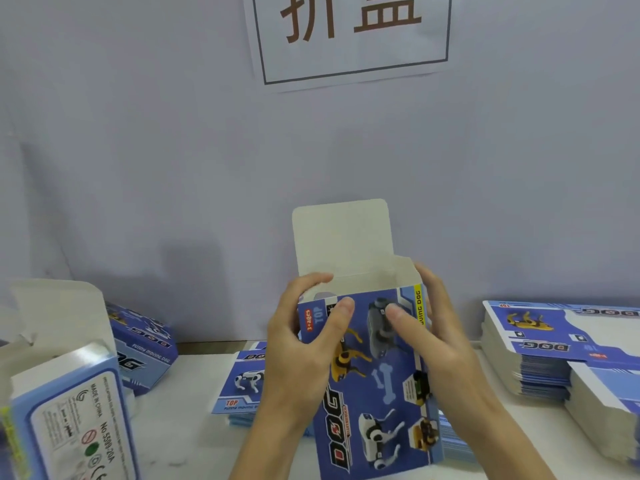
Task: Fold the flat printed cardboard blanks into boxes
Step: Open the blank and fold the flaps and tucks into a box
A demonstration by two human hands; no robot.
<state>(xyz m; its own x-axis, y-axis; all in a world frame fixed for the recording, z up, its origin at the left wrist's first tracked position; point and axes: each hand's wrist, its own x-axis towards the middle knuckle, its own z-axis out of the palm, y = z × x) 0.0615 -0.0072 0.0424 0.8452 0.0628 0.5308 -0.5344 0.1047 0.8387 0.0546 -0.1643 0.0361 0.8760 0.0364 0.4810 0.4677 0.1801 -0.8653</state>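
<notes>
Bench [194, 386], white, backed by a pale wall carrying a paper sign [349, 36]. Left hand [298, 344] and right hand [436, 337] both grip the blue dog-print box [377, 393], lid flap upright. Flat blanks [540, 344] stacked right of the right hand; folded boxes [138, 344] left of the left hand.

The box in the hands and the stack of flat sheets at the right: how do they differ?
1. The box is opened into a hollow shape with its lid flap standing up; the stack is flat sheets, not yet folded.
2. The box is gripped by the left hand and the right hand, above the table; the stack lies on it, untouched.
3. The box is one piece; the stack holds many.
Both carry the same blue dog print.
</notes>
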